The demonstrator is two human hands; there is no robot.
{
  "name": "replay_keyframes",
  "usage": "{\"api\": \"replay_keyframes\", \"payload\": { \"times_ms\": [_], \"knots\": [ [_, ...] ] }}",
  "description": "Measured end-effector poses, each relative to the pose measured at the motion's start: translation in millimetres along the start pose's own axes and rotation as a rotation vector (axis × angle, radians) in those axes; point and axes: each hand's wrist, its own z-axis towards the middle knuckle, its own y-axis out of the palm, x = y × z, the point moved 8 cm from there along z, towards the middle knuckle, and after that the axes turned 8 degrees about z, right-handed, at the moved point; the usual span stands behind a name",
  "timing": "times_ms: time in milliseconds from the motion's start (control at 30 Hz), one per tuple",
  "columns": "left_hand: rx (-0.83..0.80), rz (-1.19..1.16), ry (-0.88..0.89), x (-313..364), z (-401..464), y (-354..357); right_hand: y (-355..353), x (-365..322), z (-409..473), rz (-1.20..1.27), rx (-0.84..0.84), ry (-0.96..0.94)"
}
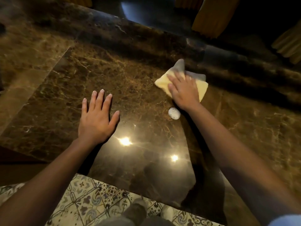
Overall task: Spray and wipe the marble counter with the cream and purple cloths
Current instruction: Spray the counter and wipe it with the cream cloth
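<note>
The brown marble counter (pixel 130 75) fills most of the head view. My right hand (pixel 184 90) lies flat, palm down, on a folded cream cloth (pixel 162 81) at the right of centre. A greyish-purple cloth (pixel 180 66) pokes out from under the cream one at its far side. My left hand (pixel 96 118) rests flat on the bare marble to the left, fingers spread, holding nothing. No spray bottle is in view.
A small white speckled egg-shaped object (pixel 174 113) lies on the counter just beside my right wrist. Two ceiling lights reflect in the polished stone near the front edge. Patterned floor tiles (pixel 91 199) show below the edge. Yellow fabric (pixel 213 15) hangs beyond the far side.
</note>
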Motion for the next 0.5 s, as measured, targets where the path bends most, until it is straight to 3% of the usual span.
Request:
{"api": "replay_keyframes", "payload": {
  "times_ms": [167, 300, 500],
  "knots": [
    [-0.001, -0.014, -0.006, 0, 0, 0, 23, -29, -108, 0.168, -0.086, -0.078],
    [-0.006, -0.007, -0.004, -1, -1, 0, 32, -22, -178, -0.062, -0.058, -0.053],
    [-0.01, -0.007, -0.008, -1, 0, 0, -12, 66, -106, -0.143, 0.079, 0.276]
  ]
}}
